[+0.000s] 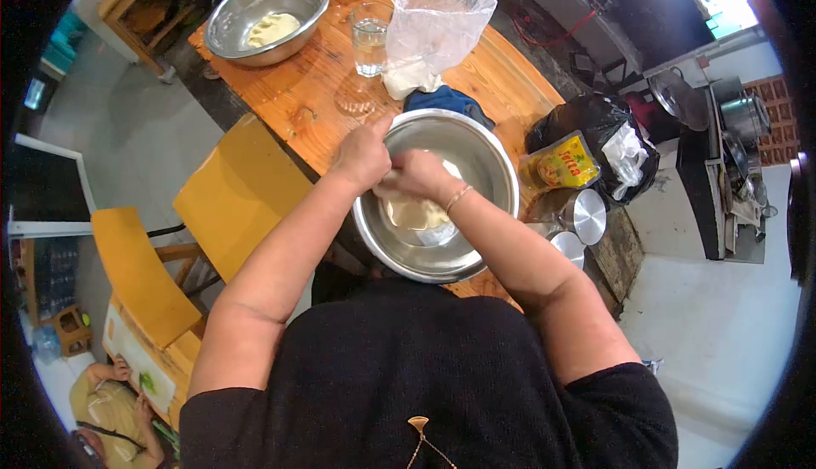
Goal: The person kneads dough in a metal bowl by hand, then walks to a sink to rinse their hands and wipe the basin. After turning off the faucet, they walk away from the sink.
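A large metal bowl (489, 239) stands at the table edge in front of me. My left hand (364, 156) is closed on its left rim. Inside the bowl, beside the left one, is my right hand (416, 173), with a thin bracelet at the wrist. Its fingers look curled, but they are blurred and partly hidden, so what they hold cannot be made out. Pale dough or batter (416, 216) lies on the bowl's bottom under that hand. Just beyond the rim sits a dark blue cloth (450, 103).
Past the cloth are an open plastic bag (442, 18) with white powder and a glass of water (370, 48). Another metal bowl (285, 48) holds dough. A yellow pouch (561, 163) and black bag (586, 125) stand right. At lower left, a person (115, 409) handles greens.
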Tool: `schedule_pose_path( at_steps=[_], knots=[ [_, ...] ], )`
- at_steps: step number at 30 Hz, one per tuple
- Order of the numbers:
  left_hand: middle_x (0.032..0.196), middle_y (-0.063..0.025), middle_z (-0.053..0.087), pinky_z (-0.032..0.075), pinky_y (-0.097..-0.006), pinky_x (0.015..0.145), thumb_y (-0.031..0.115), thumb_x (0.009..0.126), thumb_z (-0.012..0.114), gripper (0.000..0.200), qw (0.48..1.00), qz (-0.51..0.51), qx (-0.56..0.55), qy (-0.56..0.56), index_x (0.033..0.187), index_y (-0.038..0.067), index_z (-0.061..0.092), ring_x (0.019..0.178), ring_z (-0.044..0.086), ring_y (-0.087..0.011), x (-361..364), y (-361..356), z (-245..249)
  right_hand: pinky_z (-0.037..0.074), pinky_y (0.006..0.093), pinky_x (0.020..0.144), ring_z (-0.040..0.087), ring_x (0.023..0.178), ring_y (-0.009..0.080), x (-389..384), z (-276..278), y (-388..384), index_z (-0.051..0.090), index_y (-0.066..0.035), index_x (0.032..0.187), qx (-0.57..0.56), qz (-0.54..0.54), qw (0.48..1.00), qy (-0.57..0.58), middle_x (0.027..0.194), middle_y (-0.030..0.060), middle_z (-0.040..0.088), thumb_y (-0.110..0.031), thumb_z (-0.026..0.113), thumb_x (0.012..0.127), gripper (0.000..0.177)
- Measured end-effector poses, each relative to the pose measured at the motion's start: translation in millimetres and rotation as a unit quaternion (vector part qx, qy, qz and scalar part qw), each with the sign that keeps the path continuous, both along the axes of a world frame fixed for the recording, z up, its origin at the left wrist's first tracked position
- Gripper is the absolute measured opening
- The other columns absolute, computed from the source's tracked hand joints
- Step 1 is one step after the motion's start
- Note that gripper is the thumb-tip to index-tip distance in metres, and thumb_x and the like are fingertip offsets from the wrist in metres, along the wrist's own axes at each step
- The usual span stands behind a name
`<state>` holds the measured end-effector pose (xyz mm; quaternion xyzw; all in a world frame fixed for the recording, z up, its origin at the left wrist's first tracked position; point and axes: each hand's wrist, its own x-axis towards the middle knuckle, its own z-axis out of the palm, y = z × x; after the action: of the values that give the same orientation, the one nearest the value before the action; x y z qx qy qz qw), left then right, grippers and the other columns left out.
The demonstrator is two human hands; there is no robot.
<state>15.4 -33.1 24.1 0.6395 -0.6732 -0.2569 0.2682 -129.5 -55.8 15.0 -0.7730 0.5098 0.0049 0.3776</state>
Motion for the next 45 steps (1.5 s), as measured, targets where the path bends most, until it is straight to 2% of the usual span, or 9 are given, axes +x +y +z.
schedule_pose_path(
  at_steps=[4,8,14,16,26,32,39,43,45],
  knots=[
    [0.098,-0.027,0.061,0.047,-0.0484,0.081,0.002,0.075,0.05,0.044,1.0,-0.005,-0.004,0.016,0.119,0.002,0.053,0.09,0.059,-0.0433,1.5,-4.7,-7.2,0.043,0.044,0.08,0.061,0.092,0.0261,-0.5,29.5,52.4,0.068,-0.008,0.078,-0.169,0.247,0.942,0.153,0.086,0.0117,0.066,-0.024,0.06,0.073,0.019],
    [0.099,-0.026,0.061,0.047,-0.0478,0.082,0.002,0.075,0.05,0.044,0.999,-0.012,0.015,0.034,0.119,0.002,0.052,0.091,0.058,-0.0432,4.1,-2.8,-3.3,0.043,0.0439,0.083,0.056,0.096,0.0283,-39.9,56.9,72.8,0.068,-0.007,0.078,-0.145,0.248,0.946,0.151,0.088,0.0126,0.062,-0.018,0.06,0.074,0.014],
    [0.1,-0.0258,0.061,0.047,-0.0469,0.082,0.003,0.077,0.05,0.043,0.999,-0.009,0.018,0.032,0.119,0.002,0.052,0.091,0.059,-0.0426,4.9,-4.0,-13.0,0.047,0.0415,0.082,0.058,0.094,0.0317,-69.8,41.6,74.3,0.069,-0.006,0.082,-0.191,0.189,0.936,0.227,0.088,0.0146,0.061,-0.017,0.059,0.074,0.017],
    [0.098,-0.0261,0.061,0.047,-0.0469,0.081,0.003,0.077,0.05,0.042,0.999,-0.008,0.023,0.036,0.119,0.002,0.052,0.09,0.059,-0.0425,4.7,-2.8,-11.6,0.05,0.0396,0.078,0.063,0.091,0.0324,-64.3,30.0,62.8,0.07,-0.005,0.085,-0.082,0.176,0.932,0.307,0.089,0.0174,0.065,-0.016,0.059,0.074,0.019],
    [0.093,-0.0272,0.061,0.048,-0.0484,0.077,0.005,0.077,0.05,0.045,1.0,-0.004,0.019,0.018,0.122,0.004,0.052,0.085,0.059,-0.0429,4.0,-2.4,-10.6,0.052,0.0413,0.079,0.065,0.088,0.0344,-32.1,-3.5,14.7,0.069,-0.003,0.086,-0.031,0.133,0.957,0.256,0.088,0.0215,0.066,-0.016,0.059,0.07,0.023],
    [0.094,-0.0261,0.061,0.048,-0.0478,0.078,0.003,0.077,0.049,0.046,0.999,-0.021,0.007,0.033,0.123,0.003,0.051,0.088,0.059,-0.0426,5.1,-3.2,-13.3,0.05,0.0402,0.085,0.062,0.096,0.036,-19.4,-21.2,-10.4,0.069,-0.002,0.09,-0.027,-0.05,0.982,0.182,0.099,0.0228,0.064,-0.014,0.059,0.072,0.024],
    [0.098,-0.0252,0.061,0.047,-0.0481,0.081,0.001,0.076,0.047,0.047,0.998,0.005,-0.052,0.028,0.123,0.005,0.049,0.092,0.058,-0.0427,0.8,0.4,-18.3,0.048,0.0414,0.083,0.062,0.095,0.0383,-6.9,-31.6,-1.3,0.066,-0.003,0.095,-0.116,-0.299,0.943,0.089,0.099,0.0244,0.064,-0.012,0.058,0.073,0.025],
    [0.101,-0.0244,0.062,0.046,-0.0484,0.083,0.004,0.075,0.047,0.047,0.999,0.023,0.021,0.009,0.121,0.009,0.052,0.096,0.059,-0.0408,-1.2,0.5,-2.9,0.049,0.0403,0.082,0.062,0.092,0.0383,-15.0,-22.0,-2.4,0.065,0.0,0.1,-0.037,-0.293,0.95,0.1,0.098,0.0241,0.064,-0.013,0.059,0.074,0.03],
    [0.102,-0.0244,0.062,0.046,-0.0483,0.083,0.004,0.075,0.047,0.047,0.999,0.022,0.035,0.0,0.121,0.009,0.053,0.096,0.059,-0.0405,-1.0,0.3,-2.9,0.051,0.0376,0.076,0.064,0.087,0.0338,-27.1,-6.4,4.5,0.063,0.004,0.105,0.008,-0.157,0.982,0.102,0.096,0.0208,0.065,-0.014,0.061,0.076,0.034]
  ],
)
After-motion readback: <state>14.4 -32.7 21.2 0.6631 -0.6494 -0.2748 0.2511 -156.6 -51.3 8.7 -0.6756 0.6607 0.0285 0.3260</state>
